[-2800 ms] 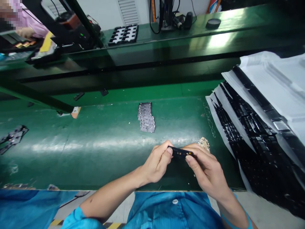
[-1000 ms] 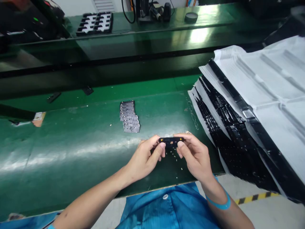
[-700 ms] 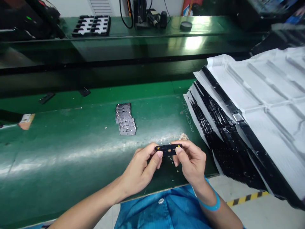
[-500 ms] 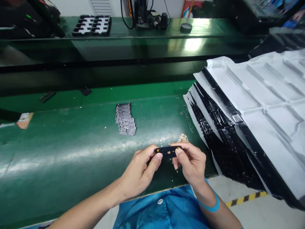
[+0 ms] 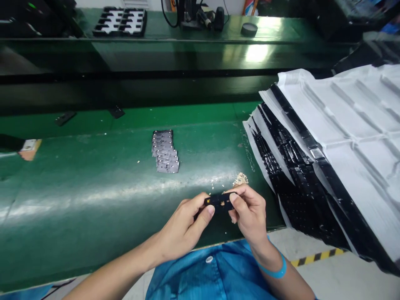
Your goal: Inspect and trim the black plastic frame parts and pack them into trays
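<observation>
A small black plastic part (image 5: 220, 201) with cut-out holes and a yellow spot at its left end is held level between my two hands, above the bench's near edge. My left hand (image 5: 190, 221) pinches the left end between thumb and fingers. At the right end, my right hand (image 5: 249, 210) grips it, the thumb pressed on the top face and hiding that end. Just beyond my right hand lies a pile of tiny beige pieces (image 5: 240, 179), with a few strays around it. Farther off, an overlapping row of similar dark parts (image 5: 166, 151) lies on the green bench.
Stacked black trays with white sheets (image 5: 350, 112) lean in at the right. Two loose black parts (image 5: 66, 118) (image 5: 116, 112) lie toward the back left. On the rear shelf are a slotted tray (image 5: 120, 21) and a round black object (image 5: 249, 29).
My right thumb has slid over the yellow spot at the part's right end, which showed before. The part is tilted slightly differently. The view has shifted a little.
</observation>
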`<state>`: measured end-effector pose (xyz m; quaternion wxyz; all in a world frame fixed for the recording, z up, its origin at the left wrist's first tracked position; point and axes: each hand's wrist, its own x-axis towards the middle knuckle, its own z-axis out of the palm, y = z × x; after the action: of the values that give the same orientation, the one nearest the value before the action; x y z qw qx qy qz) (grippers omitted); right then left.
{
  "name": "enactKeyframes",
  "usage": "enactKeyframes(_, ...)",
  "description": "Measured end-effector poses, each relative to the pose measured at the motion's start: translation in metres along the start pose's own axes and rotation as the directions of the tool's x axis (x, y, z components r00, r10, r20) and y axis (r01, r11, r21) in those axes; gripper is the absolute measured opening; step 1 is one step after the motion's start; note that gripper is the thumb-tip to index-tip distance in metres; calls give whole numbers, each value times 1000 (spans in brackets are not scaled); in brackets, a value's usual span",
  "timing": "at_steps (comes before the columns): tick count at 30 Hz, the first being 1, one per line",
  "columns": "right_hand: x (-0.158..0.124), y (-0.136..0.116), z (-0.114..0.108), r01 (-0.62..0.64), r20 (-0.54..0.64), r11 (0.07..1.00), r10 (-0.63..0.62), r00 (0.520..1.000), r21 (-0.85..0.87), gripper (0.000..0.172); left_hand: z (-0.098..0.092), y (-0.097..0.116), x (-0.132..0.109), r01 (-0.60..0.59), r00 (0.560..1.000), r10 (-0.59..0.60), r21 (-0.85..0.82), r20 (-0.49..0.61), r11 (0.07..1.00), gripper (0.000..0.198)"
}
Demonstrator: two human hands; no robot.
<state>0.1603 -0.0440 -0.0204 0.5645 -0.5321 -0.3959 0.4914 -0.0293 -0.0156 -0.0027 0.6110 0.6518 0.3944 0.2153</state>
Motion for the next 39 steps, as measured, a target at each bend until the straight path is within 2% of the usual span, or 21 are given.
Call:
enactKeyframes(4,-5,3,2,-72,41,997,71,997,25,23,7,-6,-3,-17,998,9,-123,-66,992,36)
enactKeyframes(9,-11,2,4,-10,51,999,12,999,-36,17,13,-12,-4,-63,987,33,-193,-156,979,37)
enactKeyframes(14,-13,-3,7,47,90,995,-40,995,-85,14,13,-14,-5,-71,978,35,-173,-207,982,43)
enactKeyframes(18,-18,-2,8,97,106,986,-83,991,-136,13,18,-16,-6,-77,970,17,-236,-243,969,45)
enactKeyframes(22,-28,9,7,234,137,941,-205,969,-246,20,24,-20,-5,-46,958,-75,-409,-277,912,46)
enactKeyframes(26,-35,16,7,434,187,825,-392,901,-362,36,28,-21,-2,13,929,-214,-551,-301,834,42)
enactKeyframes(28,-32,14,8,370,192,868,-322,927,-332,29,29,-19,-2,50,907,-285,-591,-311,805,41)
enactKeyframes(30,-27,9,9,181,200,953,-133,971,-244,17,28,-16,-5,81,897,-313,-580,-311,810,42)
enactKeyframes(32,-21,4,8,-8,211,987,43,977,-161,15,25,-13,-9,98,912,-293,-541,-287,835,43)
enactKeyframes(33,-18,3,8,-65,215,989,93,972,-131,16,24,-12,-12,96,924,-271,-522,-271,848,44)
enactKeyframes(35,-15,3,7,-120,216,989,137,967,-90,18,21,-10,-16,76,941,-225,-492,-252,867,43)
enactKeyframes(39,-13,5,8,-136,207,989,144,968,-52,18,16,-12,-19,47,946,-179,-432,-271,901,45)
